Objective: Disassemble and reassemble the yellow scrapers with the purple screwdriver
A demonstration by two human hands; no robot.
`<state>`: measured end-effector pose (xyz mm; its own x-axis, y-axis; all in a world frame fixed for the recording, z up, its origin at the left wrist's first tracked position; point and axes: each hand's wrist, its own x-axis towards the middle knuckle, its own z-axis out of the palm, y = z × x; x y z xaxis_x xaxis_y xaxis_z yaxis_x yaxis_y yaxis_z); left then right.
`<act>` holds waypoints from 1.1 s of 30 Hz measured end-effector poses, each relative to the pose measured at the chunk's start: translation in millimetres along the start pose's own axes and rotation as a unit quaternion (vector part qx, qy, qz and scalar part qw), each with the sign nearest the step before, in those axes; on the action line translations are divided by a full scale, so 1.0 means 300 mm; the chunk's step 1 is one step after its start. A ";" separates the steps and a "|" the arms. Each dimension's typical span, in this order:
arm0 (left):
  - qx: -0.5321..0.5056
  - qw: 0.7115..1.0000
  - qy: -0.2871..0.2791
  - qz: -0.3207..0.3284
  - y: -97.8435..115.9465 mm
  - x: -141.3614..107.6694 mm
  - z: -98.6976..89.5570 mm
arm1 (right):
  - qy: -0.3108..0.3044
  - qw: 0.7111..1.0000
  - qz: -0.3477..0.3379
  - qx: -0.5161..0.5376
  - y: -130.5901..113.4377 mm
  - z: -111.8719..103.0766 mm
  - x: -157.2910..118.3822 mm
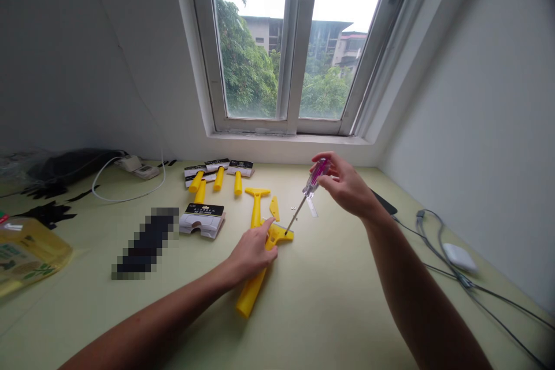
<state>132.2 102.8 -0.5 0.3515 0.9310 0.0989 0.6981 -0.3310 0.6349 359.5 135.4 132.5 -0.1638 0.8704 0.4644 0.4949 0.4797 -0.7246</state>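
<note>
My left hand is closed round the neck of a yellow scraper, pressing it down on the table. The scraper's wide head points away from me and its thick handle comes towards me. My right hand grips the clear and purple handle of a screwdriver. Its thin shaft slants down to the left, and the tip meets the scraper head. Just beyond lie a second yellow scraper, a loose yellow plate, small metal pieces and a flat pale blade.
Several yellow handles with black and white card packaging lie at the back left. A blurred-out dark object and a bottle of yellow liquid are at left. Grey cables, a white case and a dark flat device are at right.
</note>
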 end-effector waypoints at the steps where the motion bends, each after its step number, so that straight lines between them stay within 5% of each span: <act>1: -0.040 0.999 0.005 -0.013 0.002 0.001 0.001 | 0.007 1.000 0.000 -0.006 -0.003 0.002 -0.002; 4: -0.193 0.979 0.007 -0.068 0.004 0.001 0.016 | 0.013 1.000 -0.002 0.026 -0.010 0.005 -0.006; 9: -0.405 0.903 0.024 -0.140 0.007 -0.004 0.060 | 0.021 0.985 -0.019 0.172 -0.014 0.005 0.000; 13: -0.501 0.854 0.008 -0.144 0.032 -0.015 0.080 | 0.050 0.966 -0.016 0.253 -0.020 0.005 -0.001; 18: -0.556 0.821 0.003 -0.130 0.041 -0.022 0.088 | 0.025 0.988 0.016 0.152 -0.035 -0.015 -0.013; 21: -0.569 0.811 0.011 -0.134 0.024 -0.020 0.093 | -0.022 0.997 0.064 0.046 -0.035 -0.032 -0.017; 26: -0.573 0.810 -0.006 -0.126 0.004 -0.013 0.098 | -0.146 0.981 0.096 0.087 -0.030 -0.058 -0.018; 33: -0.572 0.812 -0.084 -0.085 -0.005 -0.003 0.089 | -0.054 0.989 0.033 0.134 -0.032 -0.117 -0.031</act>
<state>147.6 98.4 -21.9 0.4568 0.8827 -0.1101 -0.2561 0.2490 0.9340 386.2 118.7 153.0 -0.2368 0.9002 0.3655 0.2658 0.4219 -0.8668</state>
